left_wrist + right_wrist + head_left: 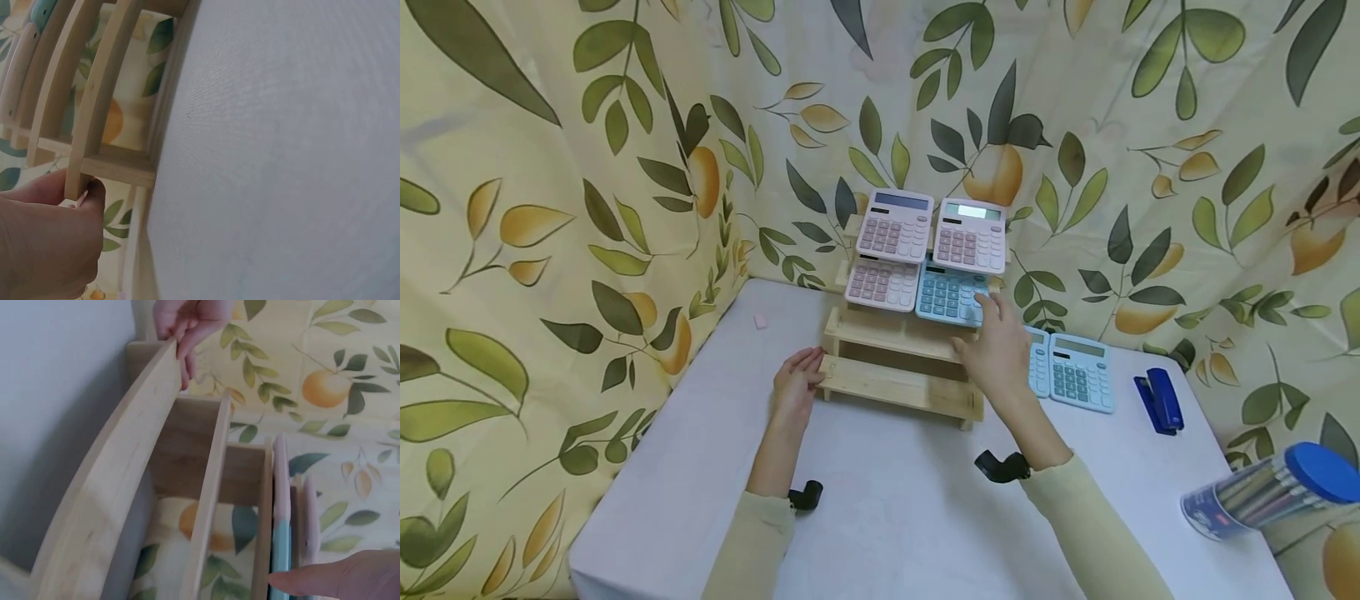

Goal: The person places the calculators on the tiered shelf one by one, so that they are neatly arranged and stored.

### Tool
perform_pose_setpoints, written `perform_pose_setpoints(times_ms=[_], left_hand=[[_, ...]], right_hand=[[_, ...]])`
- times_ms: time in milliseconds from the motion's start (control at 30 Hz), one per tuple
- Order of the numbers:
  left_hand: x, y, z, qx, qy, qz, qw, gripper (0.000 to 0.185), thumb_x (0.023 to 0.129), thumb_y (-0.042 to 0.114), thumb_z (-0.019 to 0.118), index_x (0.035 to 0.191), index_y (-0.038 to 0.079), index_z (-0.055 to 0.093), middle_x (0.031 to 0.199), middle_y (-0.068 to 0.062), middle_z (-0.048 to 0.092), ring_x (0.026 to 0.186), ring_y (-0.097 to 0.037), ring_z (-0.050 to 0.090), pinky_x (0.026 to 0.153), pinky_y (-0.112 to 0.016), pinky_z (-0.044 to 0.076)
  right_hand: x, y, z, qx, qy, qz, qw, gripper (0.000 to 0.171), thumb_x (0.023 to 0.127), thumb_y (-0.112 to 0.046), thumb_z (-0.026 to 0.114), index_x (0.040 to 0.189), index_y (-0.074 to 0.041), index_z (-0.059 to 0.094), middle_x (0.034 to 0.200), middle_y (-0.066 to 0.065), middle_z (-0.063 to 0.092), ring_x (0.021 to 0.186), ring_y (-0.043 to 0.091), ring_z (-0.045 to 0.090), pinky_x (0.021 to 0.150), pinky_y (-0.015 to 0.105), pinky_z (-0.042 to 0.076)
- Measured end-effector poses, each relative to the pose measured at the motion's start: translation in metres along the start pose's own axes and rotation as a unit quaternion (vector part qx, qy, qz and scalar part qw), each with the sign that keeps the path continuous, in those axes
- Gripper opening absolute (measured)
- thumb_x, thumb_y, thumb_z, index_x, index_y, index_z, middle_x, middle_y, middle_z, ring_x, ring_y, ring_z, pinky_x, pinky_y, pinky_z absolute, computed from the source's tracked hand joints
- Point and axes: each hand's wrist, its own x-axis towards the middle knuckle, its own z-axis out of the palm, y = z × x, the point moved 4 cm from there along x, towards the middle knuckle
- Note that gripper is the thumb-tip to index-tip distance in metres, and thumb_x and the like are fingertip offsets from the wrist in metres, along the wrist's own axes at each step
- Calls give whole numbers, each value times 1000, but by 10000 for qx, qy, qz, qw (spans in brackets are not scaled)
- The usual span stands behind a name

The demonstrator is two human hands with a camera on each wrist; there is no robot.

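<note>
A stepped wooden rack [895, 387] stands mid-table against the leafy curtain. Two pink calculators [897, 225] sit on its top step. A third pink one and a blue calculator [947, 296] sit on the step below. My left hand [801, 379] grips the left end of the rack's front rail [119, 162], thumb against the wood. My right hand [992, 342] reaches over the rack's right side with straight fingers [337, 578], touching the blue calculator's [280, 550] lower right corner. The two lower steps of the rack are bare.
Two more blue calculators [1078, 371] lie on the white table to the right of the rack. Further right are a blue stapler [1161, 400] and a tipped tube of pens [1270, 492]. A small pink eraser [761, 321] lies at the back left.
</note>
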Motion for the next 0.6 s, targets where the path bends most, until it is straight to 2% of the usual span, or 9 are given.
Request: perform_pose_setpoints(times_ms=[100,233,600], left_hand=[[1,0,0,-6,16,-16,10000,66,85,-31,44,148,-13,36,153,-31,46,147,-35,44,116,-34,43],[2,1,0,-17,11,7,10000,67,85,-31,44,148,-12,36,153,-30,46,147,-34,45,115,-33,44],[0,0,0,12,-9,34,10000,65,86,-30,45,148,-12,36,153,-30,47,147,-33,45,117,-33,42]], right_hand=[[-8,15,-8,11,186,-240,9995,74,81,-16,88,144,1,54,150,26,51,130,51,53,101,71,42],[-15,38,-13,-187,224,-200,9994,71,82,-19,88,142,1,55,146,26,54,126,52,55,94,71,45],[-27,106,-18,-250,-243,252,9991,77,83,-22,87,145,7,51,148,33,49,134,56,47,101,77,41]])
